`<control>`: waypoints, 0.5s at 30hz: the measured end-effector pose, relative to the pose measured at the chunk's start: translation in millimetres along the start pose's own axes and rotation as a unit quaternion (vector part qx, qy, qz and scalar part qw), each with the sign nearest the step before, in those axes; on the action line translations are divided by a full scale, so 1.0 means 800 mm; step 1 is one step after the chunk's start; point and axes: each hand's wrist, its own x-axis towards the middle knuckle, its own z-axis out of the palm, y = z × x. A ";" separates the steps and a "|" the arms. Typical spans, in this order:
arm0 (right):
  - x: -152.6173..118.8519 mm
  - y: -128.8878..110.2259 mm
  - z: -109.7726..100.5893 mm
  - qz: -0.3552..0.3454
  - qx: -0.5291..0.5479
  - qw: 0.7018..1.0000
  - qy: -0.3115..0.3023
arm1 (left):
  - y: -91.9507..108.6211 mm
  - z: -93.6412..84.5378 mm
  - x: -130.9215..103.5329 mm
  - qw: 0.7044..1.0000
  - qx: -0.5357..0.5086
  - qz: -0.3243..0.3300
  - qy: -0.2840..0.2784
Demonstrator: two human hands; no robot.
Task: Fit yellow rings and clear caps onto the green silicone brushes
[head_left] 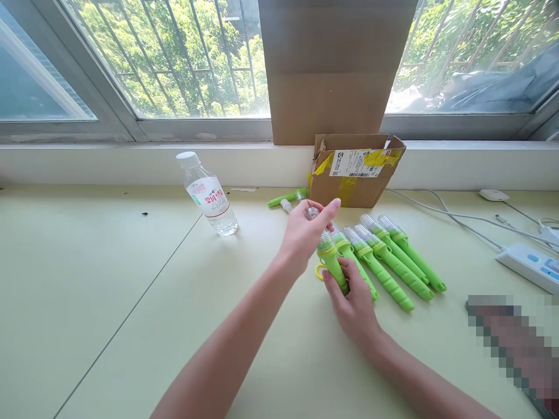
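Standing well left of the hands, a water bottle [212,201] has plenty of bare table around it, so a knock seems unlikely. Next comes a loose green piece [283,199] near the box, with small clear parts beside it that the left hand partly hides, so I can't tell their shape. The left hand [308,230] has its fingers curled around the clear ribbed top of a green stick [333,269], held slanting in front of the person. A yellow ring [320,272] shows beside its handle. The right hand [354,294] grips the handle lower down, probably to steady it against the left. Behind, an open cardboard box [356,185] sits by the sill. Rightward, similar green sticks [388,259] lie side by side, clear ends away, presumably for easy reach; a power strip [530,265] lies well apart.
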 end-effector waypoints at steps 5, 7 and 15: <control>0.003 -0.004 -0.001 0.024 0.007 0.998 -0.054 | -0.008 0.019 -0.009 0.993 -0.097 0.017 0.065; 0.003 -0.006 -0.001 0.028 0.017 0.997 -0.070 | -0.006 0.018 -0.011 0.990 -0.121 0.024 0.061; 0.000 -0.012 -0.002 0.055 0.114 0.980 -0.153 | -0.007 0.009 -0.006 0.962 -0.245 0.004 -0.125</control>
